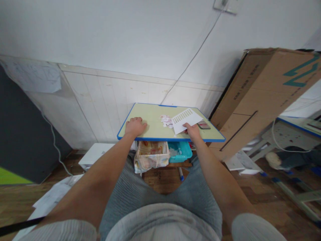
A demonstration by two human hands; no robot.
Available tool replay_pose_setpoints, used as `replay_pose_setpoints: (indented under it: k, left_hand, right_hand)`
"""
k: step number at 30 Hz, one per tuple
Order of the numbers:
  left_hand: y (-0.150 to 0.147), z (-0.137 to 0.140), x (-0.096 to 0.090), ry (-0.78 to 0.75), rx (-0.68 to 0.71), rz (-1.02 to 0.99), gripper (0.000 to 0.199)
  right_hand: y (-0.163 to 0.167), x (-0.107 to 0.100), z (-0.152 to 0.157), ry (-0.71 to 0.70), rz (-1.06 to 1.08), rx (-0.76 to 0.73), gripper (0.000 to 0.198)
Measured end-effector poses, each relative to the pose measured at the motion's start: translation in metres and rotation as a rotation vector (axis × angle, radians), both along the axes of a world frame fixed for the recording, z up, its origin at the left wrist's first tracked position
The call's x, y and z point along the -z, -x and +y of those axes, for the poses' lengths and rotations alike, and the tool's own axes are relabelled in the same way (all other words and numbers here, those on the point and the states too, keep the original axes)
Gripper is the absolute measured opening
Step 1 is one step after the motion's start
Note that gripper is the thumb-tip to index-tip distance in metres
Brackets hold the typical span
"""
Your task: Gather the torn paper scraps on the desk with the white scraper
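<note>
My right hand [192, 131] grips the near edge of a white card [192, 119], thumb on top. The card is held tilted over the right half of a small pale-green desk [147, 112] with a blue rim. A row of beige-green bars runs along it; whether they are slots or print I cannot tell. Left of the card lies a small heap of paper scraps [166, 121], partly covered by it. My left hand [135, 127] rests palm down at the desk's left front, holding nothing, thumb apart from the fingers. A dark, flat phone-like object [204, 125] lies beside my right hand, its surface blurred.
Under the desktop sit a cloth-lined basket [151, 160] and a turquoise bin [184, 157] with whitish bits inside. A tall cardboard box [260, 90] leans at the right. Along the wall runs a cable [193, 60]. A white box [96, 152] stands on the floor at left.
</note>
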State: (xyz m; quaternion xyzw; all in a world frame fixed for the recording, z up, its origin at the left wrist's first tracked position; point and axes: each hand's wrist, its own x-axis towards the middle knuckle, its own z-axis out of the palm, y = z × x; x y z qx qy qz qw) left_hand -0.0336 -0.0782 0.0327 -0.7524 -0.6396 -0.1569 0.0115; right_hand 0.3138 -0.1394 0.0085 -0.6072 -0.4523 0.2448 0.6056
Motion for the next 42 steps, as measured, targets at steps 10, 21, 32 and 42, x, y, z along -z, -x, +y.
replay_pose_setpoints:
  k: [10, 21, 32, 42]
  left_hand:
    - [-0.0004, 0.0000, 0.0000, -0.002, 0.000, 0.012, 0.059]
    - [-0.0007, -0.0021, -0.0022, 0.005, 0.004, 0.012, 0.060]
    - [-0.0014, -0.0036, -0.0025, -0.008, 0.003, 0.022, 0.061]
    - [-0.0016, -0.0042, -0.0034, -0.001, -0.013, 0.016, 0.059]
  right_hand:
    - [-0.0020, 0.0051, 0.0038, -0.005, -0.003, -0.027, 0.014]
    - [-0.0001, 0.0017, 0.0005, -0.004, 0.011, -0.045, 0.011]
    - [-0.0012, 0.0015, 0.0001, 0.018, 0.017, -0.048, 0.009]
    - [-0.0015, 0.0033, 0.0011, 0.011, 0.011, -0.070, 0.011]
